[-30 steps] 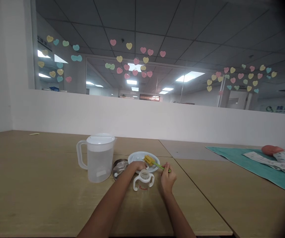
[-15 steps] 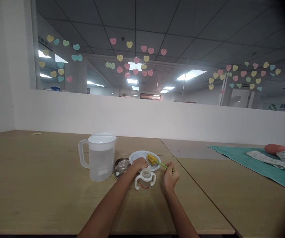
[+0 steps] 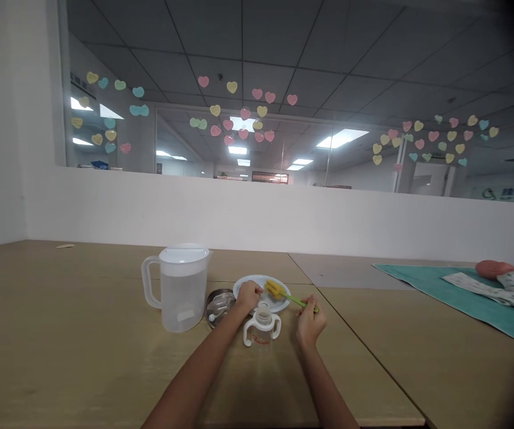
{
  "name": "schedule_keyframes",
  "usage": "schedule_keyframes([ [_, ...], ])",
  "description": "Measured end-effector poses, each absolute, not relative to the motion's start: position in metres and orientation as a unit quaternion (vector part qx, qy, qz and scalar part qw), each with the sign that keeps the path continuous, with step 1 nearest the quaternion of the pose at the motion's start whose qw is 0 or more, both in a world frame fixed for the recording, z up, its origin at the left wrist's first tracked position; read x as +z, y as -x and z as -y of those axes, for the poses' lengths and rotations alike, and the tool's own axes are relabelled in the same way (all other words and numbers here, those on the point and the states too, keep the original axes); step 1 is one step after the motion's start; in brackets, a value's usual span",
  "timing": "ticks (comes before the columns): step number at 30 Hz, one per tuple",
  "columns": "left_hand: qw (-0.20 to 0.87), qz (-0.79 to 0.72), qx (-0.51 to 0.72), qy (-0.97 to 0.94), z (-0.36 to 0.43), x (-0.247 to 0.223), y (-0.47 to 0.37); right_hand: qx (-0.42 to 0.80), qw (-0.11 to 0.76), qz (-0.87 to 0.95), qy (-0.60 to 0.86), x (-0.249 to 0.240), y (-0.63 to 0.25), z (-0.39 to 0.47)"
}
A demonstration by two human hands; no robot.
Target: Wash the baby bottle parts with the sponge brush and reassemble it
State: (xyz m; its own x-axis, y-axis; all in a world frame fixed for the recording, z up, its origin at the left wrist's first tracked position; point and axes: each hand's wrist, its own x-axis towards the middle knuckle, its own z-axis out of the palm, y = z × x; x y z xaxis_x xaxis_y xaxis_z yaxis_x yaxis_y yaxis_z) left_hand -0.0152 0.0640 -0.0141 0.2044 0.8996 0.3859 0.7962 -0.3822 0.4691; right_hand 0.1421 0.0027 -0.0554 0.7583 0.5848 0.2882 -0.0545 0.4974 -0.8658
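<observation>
A metal dish [image 3: 210, 301] beside the pitcher [image 3: 183, 298] holds clear parts [image 3: 222, 304]; the bottle [image 3: 262, 327] stands open before the plate [image 3: 256, 278]. Right hand [image 3: 311, 323] grips the brush [image 3: 275, 290] over the plate; left hand [image 3: 248, 296] (grasp unclear) hides some rim.

My one view looks out from my head, on my side of the handled bottle [image 3: 263, 331], facing forward and down at it from above. The bottle stands fairly near; the view reaches past it to the white wall [image 3: 257, 217] and window [image 3: 350, 77] well behind it.
</observation>
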Motion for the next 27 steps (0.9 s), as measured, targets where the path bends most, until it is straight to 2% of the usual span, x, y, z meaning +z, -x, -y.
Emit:
schedule_keyframes([
  [5,0.033,-0.478,0.437,-0.761,-0.040,-0.027,0.021,0.268,0.858,0.187,0.396,-0.056,-0.150,-0.012],
  [14,-0.039,-0.410,0.572,-0.710,0.001,-0.057,0.057,0.384,0.823,0.202,0.367,-0.057,-0.151,-0.018],
  [27,-0.017,-0.407,0.629,-0.662,-0.008,-0.061,0.062,0.429,0.807,0.230,0.333,-0.059,-0.145,-0.018],
])
